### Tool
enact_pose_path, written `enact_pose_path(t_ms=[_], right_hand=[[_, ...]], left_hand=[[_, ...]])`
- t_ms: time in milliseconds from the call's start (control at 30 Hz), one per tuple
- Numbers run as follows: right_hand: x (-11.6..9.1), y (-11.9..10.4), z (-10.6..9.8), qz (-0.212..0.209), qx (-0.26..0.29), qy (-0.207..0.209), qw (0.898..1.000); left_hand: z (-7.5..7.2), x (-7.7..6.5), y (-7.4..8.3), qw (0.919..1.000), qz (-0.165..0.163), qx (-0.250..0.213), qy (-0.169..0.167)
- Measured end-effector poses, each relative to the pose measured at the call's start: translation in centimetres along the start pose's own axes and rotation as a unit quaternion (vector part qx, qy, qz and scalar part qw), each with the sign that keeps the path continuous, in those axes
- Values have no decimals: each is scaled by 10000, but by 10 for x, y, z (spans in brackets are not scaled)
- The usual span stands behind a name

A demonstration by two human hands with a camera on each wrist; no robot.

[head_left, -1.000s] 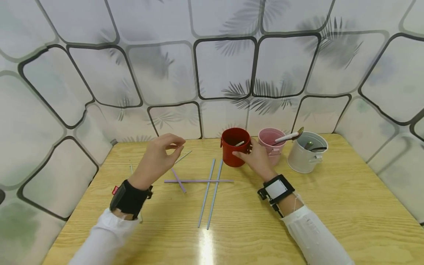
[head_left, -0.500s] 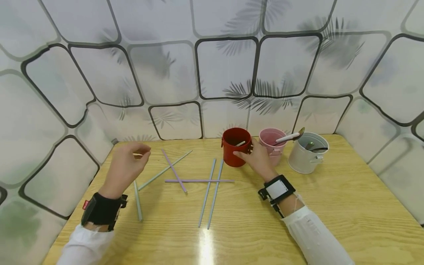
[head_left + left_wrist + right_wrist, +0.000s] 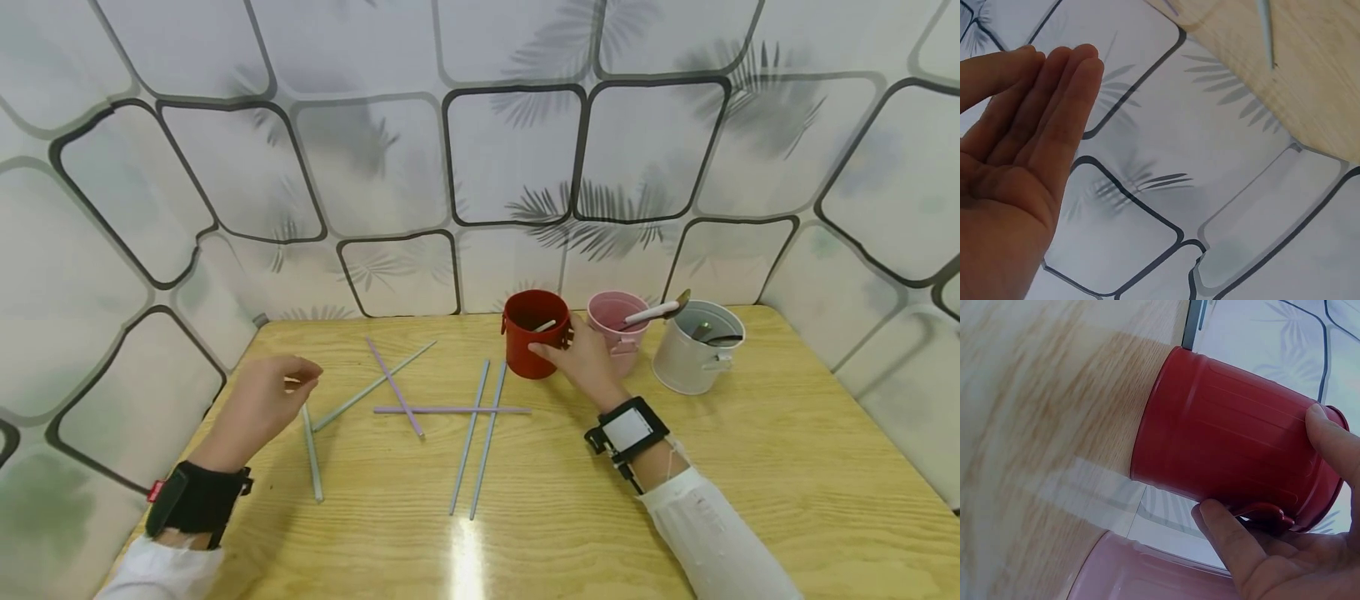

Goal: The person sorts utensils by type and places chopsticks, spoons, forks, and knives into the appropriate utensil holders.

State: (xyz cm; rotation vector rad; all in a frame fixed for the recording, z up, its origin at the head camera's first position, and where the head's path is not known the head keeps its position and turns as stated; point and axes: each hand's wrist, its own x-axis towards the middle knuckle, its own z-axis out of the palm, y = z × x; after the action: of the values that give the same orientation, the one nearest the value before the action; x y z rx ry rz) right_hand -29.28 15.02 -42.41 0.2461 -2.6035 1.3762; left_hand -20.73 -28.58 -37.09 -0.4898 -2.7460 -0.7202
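My right hand (image 3: 587,360) grips a small red metal bucket (image 3: 525,354), thumb on its front and fingers by the side handle. It stands upright on the table with a pale stick-like end (image 3: 544,326) showing inside. In the right wrist view the bucket (image 3: 1229,437) appears sideways between thumb and fingers. My left hand (image 3: 258,408) hovers above the table's left side, fingers gently bent, thumb near the fingertips. Nothing shows in that hand (image 3: 1029,144) in the left wrist view. Closest to it lies a pale green stick (image 3: 312,458).
Another green stick (image 3: 360,398) crosses a purple stick (image 3: 390,379). A second purple stick (image 3: 438,409) lies over two blue-grey sticks (image 3: 467,450). Right of the red bucket stand a pink bucket (image 3: 624,360) and a white bucket (image 3: 678,358), both holding spoon-like utensils. A patterned wall backs the table.
My left hand has moved left and toward me, away from the crossed sticks, uncovering the green ones. The right hand and red bucket have stayed put.
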Motion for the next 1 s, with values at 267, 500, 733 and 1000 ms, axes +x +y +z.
enact_pose_path(t_ms=[267, 500, 733, 1000], right_hand=[[0, 0, 0, 91, 54, 12, 9999], [1, 1, 1, 128, 49, 38, 9999], [0, 0, 1, 119, 60, 9, 9999], [0, 0, 0, 168, 89, -9, 9998]], left_hand=[[11, -17, -17, 9942, 337, 499, -893], [21, -28, -23, 9863, 546, 637, -1421], [27, -36, -27, 9809, 886, 758, -1554], [33, -44, -30, 9791, 1296, 681, -1410]])
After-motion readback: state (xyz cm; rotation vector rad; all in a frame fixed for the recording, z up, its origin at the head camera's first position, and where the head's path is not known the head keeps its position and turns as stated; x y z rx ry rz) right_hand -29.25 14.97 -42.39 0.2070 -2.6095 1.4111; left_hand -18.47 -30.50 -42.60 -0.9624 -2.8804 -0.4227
